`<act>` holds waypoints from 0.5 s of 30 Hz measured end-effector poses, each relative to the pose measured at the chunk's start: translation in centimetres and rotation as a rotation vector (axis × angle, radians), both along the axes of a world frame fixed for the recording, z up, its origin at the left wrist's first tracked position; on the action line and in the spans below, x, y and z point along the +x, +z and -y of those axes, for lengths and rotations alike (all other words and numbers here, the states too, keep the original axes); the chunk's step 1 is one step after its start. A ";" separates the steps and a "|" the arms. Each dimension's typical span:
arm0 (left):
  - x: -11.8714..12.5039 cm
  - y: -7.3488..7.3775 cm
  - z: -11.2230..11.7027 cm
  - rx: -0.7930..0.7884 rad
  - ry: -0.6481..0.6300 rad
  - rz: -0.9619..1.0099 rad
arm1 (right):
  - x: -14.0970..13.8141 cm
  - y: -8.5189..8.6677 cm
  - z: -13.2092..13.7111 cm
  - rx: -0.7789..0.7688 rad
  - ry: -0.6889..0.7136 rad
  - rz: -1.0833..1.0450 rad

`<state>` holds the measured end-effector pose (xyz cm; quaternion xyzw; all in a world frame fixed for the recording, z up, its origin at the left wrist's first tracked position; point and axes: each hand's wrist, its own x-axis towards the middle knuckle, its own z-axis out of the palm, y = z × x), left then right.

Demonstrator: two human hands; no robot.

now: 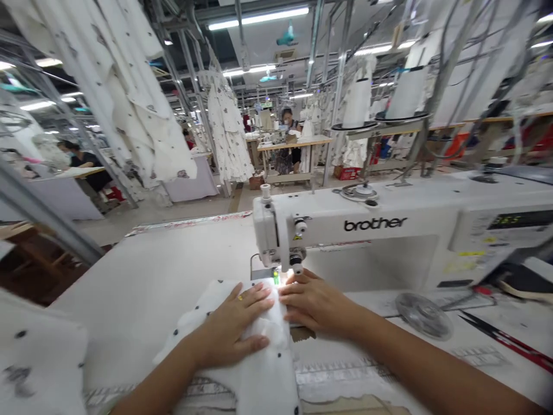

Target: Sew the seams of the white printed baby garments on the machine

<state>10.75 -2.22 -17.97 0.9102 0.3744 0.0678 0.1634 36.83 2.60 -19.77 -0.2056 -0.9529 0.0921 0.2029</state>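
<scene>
A white fabric piece with small dark prints (259,369) lies on the white table (142,276) under the needle area of a white Brother sewing machine (389,225). My left hand (235,328) rests flat on the fabric, fingers stretched toward the presser foot (276,275), a ring on one finger. My right hand (317,302) lies flat beside it on the right, fingertips at the fabric's edge just below the needle. Both hands press down and hold nothing.
Scissors with red handles (505,340) and a round disc (423,314) lie right of my arm. More printed fabric (38,357) sits at the lower left. Garments hang from racks (142,109). Other people work at tables behind (289,135) and at far left (82,161).
</scene>
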 end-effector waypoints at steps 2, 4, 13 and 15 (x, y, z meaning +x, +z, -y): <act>-0.1 0.9 0.6 -0.062 -0.012 0.037 | 0.0 0.1 0.2 -0.030 0.037 -0.007; -0.5 1.6 1.6 -0.084 0.007 0.071 | 0.0 0.2 0.3 -0.044 0.065 -0.018; -10.4 3.1 12.1 1.101 1.103 0.069 | -0.4 0.9 0.2 -0.040 0.081 0.003; -14.4 3.4 15.4 1.069 1.565 -0.035 | -0.6 0.8 0.0 -0.034 0.087 -0.018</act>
